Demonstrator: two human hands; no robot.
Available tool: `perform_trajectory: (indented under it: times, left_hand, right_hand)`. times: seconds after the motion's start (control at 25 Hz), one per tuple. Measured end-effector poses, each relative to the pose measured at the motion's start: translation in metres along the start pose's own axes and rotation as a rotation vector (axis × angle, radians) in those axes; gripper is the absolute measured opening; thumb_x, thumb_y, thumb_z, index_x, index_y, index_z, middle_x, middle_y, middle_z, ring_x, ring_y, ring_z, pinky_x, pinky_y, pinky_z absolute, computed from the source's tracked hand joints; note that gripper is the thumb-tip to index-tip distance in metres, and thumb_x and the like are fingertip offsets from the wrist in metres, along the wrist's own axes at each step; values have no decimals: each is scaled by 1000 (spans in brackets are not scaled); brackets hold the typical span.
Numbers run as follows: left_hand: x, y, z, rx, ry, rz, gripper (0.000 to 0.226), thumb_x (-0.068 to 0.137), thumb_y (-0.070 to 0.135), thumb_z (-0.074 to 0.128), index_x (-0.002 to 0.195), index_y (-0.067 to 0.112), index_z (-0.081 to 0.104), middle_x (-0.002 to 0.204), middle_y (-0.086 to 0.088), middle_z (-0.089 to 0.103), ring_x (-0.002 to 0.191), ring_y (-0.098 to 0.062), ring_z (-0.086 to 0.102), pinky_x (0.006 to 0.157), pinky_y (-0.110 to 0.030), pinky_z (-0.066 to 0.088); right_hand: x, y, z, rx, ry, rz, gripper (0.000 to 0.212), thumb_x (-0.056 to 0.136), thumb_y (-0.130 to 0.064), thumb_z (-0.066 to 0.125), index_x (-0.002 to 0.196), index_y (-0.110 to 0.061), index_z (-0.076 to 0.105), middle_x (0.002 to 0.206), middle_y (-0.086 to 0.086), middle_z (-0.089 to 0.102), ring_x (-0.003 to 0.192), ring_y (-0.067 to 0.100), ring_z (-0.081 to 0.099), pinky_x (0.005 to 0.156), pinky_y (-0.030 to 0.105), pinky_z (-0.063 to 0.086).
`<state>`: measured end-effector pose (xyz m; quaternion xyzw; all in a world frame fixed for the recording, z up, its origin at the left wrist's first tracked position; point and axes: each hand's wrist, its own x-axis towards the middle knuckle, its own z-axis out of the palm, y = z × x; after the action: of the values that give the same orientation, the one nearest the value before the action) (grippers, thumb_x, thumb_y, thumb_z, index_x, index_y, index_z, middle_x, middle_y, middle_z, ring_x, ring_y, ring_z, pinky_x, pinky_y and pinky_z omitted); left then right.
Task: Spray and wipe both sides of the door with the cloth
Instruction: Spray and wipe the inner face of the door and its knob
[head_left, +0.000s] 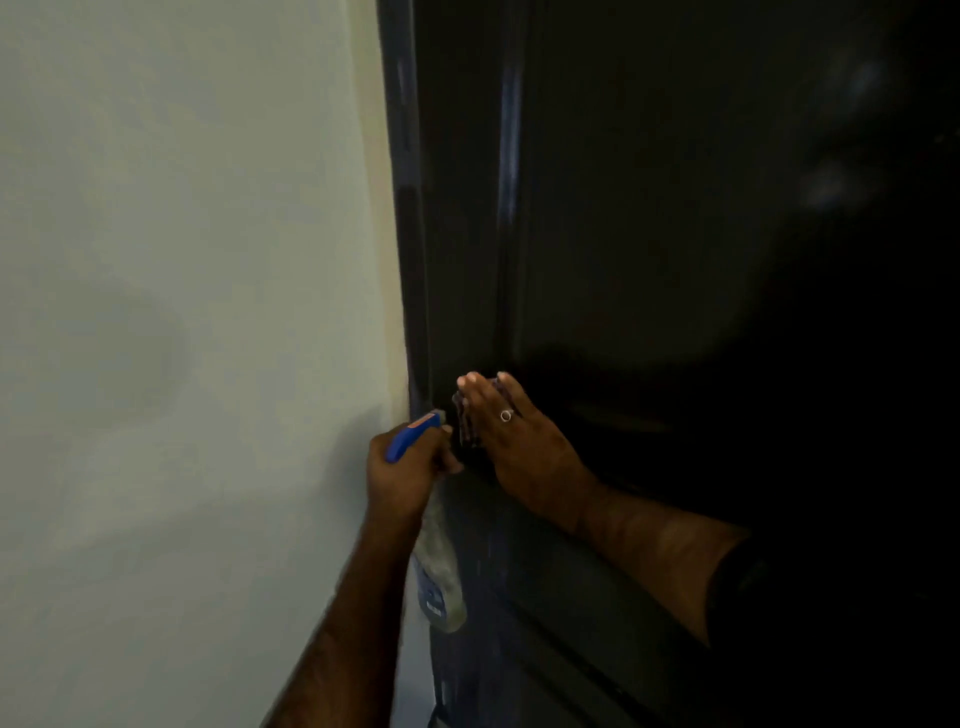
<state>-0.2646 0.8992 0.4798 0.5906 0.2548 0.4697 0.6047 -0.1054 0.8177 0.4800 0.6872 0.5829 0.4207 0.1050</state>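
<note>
Dark cloth (466, 421) mostly hidden under flat right hand (511, 431) on door (675, 234); left hand (402, 475) grips spray bottle (439, 571).

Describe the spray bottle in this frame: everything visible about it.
The spray bottle has a blue trigger head with an orange mark and a pale nozzle tip, over a clear plastic body with a blue label low down. It hangs roughly upright, nozzle toward the dark door, near the door's left edge. The left hand grips its neck, hiding that part. Its contents can't be judged in the dim light.
</note>
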Motion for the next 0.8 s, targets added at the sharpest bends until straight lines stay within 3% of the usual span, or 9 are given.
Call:
perform_trajectory:
  times: [0.12, 0.24, 0.36, 0.48, 0.68, 0.8]
  left_hand:
    - [-24, -17, 15, -3, -73, -36, 17, 101, 6, 60, 94, -2, 74, 73, -24, 67, 65, -29, 68, 65, -27, 61]
    - [-50, -30, 33, 4, -187, -73, 22, 100, 8, 62, 86, -6, 71, 74, -28, 66, 69, -34, 67, 67, -35, 60]
    - [-75, -33, 56, 13, -285, -106, 24, 99, 9, 64, 76, 2, 72, 69, -17, 68, 66, -30, 68, 66, -35, 58]
    - [-103, -29, 90, -37, -408, -107, 28, 95, 4, 71, 66, 4, 73, 61, -17, 66, 57, -27, 66, 58, -29, 55]
    - [-149, -11, 148, -106, -676, -107, 21, 82, 18, 72, 69, 2, 74, 60, -25, 64, 56, -29, 65, 55, -31, 50]
    - [-170, -6, 169, -104, -827, -91, 36, 81, 30, 73, 68, -4, 70, 62, -23, 66, 59, -28, 67, 59, -34, 51]
  right_hand:
    - [-69, -1, -7, -51, -55, 29, 73, 103, -21, 33, 167, 4, 8, 177, 25, -1, 166, 38, -6, 132, 58, -7]
    - [-126, 16, -27, -132, -137, 40, 74, 104, -22, 26, 169, 2, 1, 177, 23, -14, 165, 35, -14, 131, 59, -9]
    - [-193, 37, -47, -119, -122, 100, 72, 103, -18, 26, 171, -4, 8, 180, 16, -3, 167, 29, 0, 134, 56, 0]
    - [-262, 57, -75, -121, -120, 204, 79, 94, -13, 32, 171, -11, 19, 181, 9, 7, 167, 25, 11, 133, 53, 5]
    - [-364, 74, -111, -189, -166, 383, 87, 87, -14, 45, 171, -16, 24, 180, 5, 17, 166, 23, 15, 133, 56, 4]
    - [-403, 74, -129, -194, -179, 517, 80, 94, -23, 53, 170, -17, 28, 178, 9, 21, 166, 27, 17, 131, 61, 11]
